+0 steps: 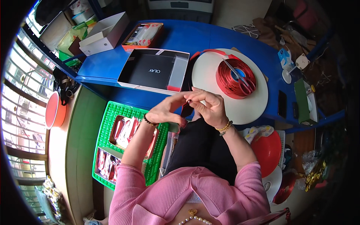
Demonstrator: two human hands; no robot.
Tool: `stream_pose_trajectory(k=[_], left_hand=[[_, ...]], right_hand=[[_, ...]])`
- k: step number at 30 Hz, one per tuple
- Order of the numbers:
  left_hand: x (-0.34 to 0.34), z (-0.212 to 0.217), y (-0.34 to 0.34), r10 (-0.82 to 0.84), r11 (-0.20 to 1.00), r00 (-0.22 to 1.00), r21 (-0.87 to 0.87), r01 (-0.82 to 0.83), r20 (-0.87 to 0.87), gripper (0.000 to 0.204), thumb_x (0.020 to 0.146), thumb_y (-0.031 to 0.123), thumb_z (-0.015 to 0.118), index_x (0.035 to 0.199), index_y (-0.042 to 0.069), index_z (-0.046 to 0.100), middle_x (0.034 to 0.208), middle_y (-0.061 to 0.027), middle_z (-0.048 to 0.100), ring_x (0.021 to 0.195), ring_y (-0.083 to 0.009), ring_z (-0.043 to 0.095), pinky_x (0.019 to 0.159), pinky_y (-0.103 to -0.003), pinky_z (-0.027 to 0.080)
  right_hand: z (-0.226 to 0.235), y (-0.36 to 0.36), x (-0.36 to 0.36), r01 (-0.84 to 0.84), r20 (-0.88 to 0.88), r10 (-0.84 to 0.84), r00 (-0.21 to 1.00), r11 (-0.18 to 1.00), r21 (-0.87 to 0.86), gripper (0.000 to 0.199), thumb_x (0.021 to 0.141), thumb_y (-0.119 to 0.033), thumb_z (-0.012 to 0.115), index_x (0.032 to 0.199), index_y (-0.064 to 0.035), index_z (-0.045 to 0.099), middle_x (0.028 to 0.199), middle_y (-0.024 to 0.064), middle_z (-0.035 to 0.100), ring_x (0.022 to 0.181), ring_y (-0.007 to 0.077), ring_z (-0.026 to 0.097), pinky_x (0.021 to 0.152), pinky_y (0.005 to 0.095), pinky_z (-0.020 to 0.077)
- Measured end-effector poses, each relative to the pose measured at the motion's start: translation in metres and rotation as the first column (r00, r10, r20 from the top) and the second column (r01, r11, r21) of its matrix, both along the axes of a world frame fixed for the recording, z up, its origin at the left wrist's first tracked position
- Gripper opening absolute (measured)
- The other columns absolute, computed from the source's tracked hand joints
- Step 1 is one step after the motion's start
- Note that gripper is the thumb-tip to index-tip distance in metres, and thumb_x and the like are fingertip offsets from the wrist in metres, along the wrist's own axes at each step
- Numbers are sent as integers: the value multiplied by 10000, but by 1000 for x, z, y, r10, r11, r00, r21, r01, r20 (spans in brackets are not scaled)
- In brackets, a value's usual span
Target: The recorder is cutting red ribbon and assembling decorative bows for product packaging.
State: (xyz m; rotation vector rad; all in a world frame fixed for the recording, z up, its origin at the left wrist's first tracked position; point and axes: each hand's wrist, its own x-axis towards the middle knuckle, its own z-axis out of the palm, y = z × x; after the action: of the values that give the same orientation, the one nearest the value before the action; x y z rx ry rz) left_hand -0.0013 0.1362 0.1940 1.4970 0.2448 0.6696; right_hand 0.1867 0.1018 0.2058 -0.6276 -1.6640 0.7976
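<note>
My right hand [210, 108] is closed in a pinch on a small dark red piece of ribbon [189, 101] in front of my lap. Facing it, my left hand [165, 108] has its thumb well apart from its curved fingers, whose tips reach the ribbon and my right fingertips. A dark strip runs down between the hands, partly hidden. Beyond them, a roll of red ribbon [228, 84] lies on a round white board [204, 80], with scissors [245, 85] across its top. A red strip [212, 51] crosses the board's far edge.
A shallow black box [144, 69] lies on the blue table [187, 33], with a red tin [129, 47] and a white carton [103, 45] behind. Right are a phone [282, 104] and a green box [301, 101]. A green basket [103, 129] holding packets stands left of my lap.
</note>
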Motion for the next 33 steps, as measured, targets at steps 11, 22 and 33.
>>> stream_pose_trajectory(k=[11,22,33], left_hand=[[31,61,-8,352,893,931,-333,-303,94,350,966,280,374,787,11,506,687,-98,567,640,-195,578,749,-341,480],[-39,68,85,567,816,781,-313,-487,262,322,964,309,389,832,47,521,606,5,422,525,-106,392,618,-289,434],[23,-21,10,452,871,870,-114,-478,-195,309,836,251,594,1026,16,529,827,13,540,702,-57,500,584,-209,402]], right_hand=[[-67,-19,-26,-83,-197,37,980,970,-230,934,631,-452,788,1287,2,304,1175,81,460,1143,169,448,970,325,349],[-104,-37,-40,-408,-359,220,907,669,-621,224,868,-90,594,1046,17,511,943,50,607,871,73,576,756,191,463],[-43,21,1,-182,-238,122,964,951,-250,141,798,-24,636,929,-74,624,1439,171,283,1353,299,219,1063,436,204]])
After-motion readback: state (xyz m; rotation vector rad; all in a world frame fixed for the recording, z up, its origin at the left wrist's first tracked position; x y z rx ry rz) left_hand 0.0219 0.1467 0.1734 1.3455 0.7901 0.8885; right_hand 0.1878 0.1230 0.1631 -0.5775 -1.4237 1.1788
